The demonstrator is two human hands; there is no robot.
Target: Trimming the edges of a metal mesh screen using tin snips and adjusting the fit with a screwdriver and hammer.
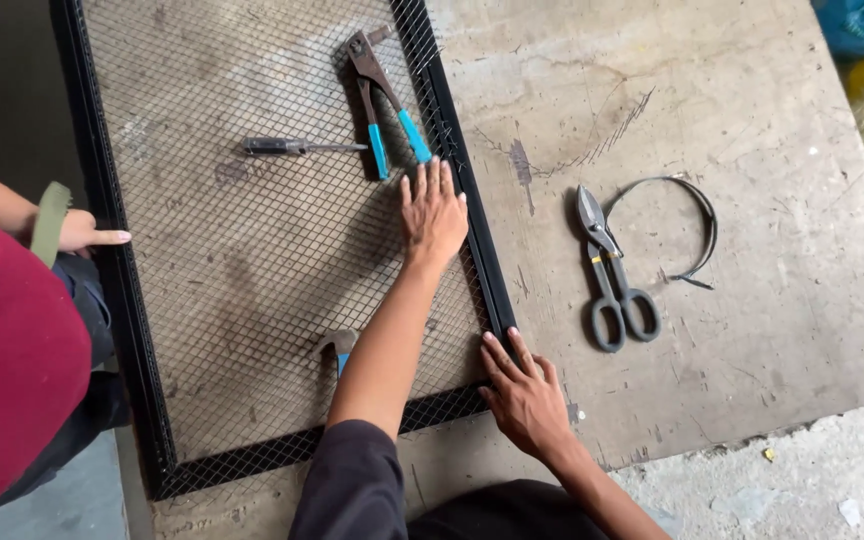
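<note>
Both hands flat on a black mesh frame [122,290] lying on the concrete floor [752,330].

Left to right: a co-worker's hand [87,232] at the far rail; screwdriver [297,147], riveter [384,100] on the mesh; left hand [434,212] pressing flat, fingers spread, gripping nothing; right hand [524,395] open against the near rail corner; tin snips [607,270], a metal strap [687,225] beyond. Frame looks stiff and light, the mesh springy with sharp edges; best gripped by the rails.

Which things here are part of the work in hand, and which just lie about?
In hand:
left hand flat on the wire mesh
right hand at the black frame
co-worker's hand on the frame's far side

Lying about:
riveter with blue grips
screwdriver
tin snips
bent metal strap
</note>
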